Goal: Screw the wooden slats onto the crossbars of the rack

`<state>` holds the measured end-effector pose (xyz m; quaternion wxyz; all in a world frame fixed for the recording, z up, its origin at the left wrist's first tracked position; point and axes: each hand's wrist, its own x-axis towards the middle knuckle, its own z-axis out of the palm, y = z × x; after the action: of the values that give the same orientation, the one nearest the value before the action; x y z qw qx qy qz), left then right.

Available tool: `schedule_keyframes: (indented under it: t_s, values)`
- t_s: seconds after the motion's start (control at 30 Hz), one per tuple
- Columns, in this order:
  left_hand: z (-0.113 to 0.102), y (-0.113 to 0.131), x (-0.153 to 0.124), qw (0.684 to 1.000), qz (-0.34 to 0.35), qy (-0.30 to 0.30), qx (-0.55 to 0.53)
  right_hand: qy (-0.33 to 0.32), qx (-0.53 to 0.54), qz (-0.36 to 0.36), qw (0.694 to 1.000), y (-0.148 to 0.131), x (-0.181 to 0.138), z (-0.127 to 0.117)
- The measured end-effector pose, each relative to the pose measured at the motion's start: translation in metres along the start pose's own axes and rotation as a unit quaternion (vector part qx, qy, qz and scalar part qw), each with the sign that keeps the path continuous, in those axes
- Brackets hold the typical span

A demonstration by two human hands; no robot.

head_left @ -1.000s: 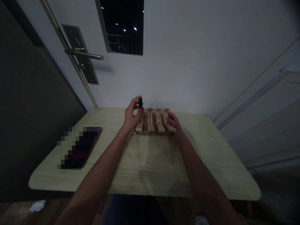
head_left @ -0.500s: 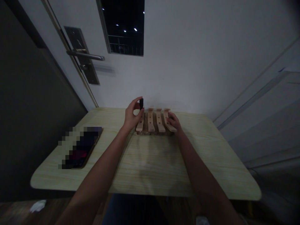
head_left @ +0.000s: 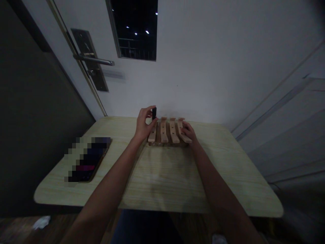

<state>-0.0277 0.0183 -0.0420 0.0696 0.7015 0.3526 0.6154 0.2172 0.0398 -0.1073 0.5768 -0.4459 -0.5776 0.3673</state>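
Observation:
Several pale, bent wooden pieces with dark holes stand side by side on a low brown base [head_left: 167, 144] at the table's far edge. My left hand [head_left: 143, 126] pinches a small black block [head_left: 154, 113] upright between thumb and fingers, just above the back of the leftmost wooden piece [head_left: 152, 135]. Its exact kind is too dark to tell. At the other end, my right hand [head_left: 190, 133] curls round the rightmost wooden piece [head_left: 186, 138], fingertips pressed on its side. That piece sits askew, its front end turned outward to the right.
The pale wood-grain table [head_left: 162, 183] backs onto a white door with a metal handle [head_left: 95, 60] and a dark window [head_left: 137, 30]. A phone [head_left: 88, 161], partly pixelated, lies on the left. Crumpled white paper [head_left: 42, 222] is on the floor.
The view has shifted very slightly. Both hands keep the same hold, and the black block remains upright in my left hand.

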Motion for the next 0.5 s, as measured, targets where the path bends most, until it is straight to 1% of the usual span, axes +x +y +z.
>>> schedule_keyframes:
  t_s: [0.17, 0.3, 0.4, 0.5]
  values:
    - [-0.0001, -0.002, -0.001, 1.0, -0.019, -0.001, -0.017, 0.001, 0.002, 0.003, 1.0, -0.0001, -0.0003, 0.0005]
    - [0.0, 0.0011, -0.0026, 0.999, -0.029, -0.011, -0.036, 0.0, 0.004, 0.004, 1.0, -0.0011, -0.0006, 0.0013]
    - [-0.0002, 0.0039, -0.0032, 0.998, -0.029, -0.029, -0.048, 0.001, 0.001, 0.006, 1.0, -0.0017, -0.001, 0.001]
    - [-0.0008, 0.0052, -0.0027, 0.997, -0.014, -0.051, -0.055, -0.001, -0.003, 0.007, 1.0, -0.0018, -0.0013, 0.0007]
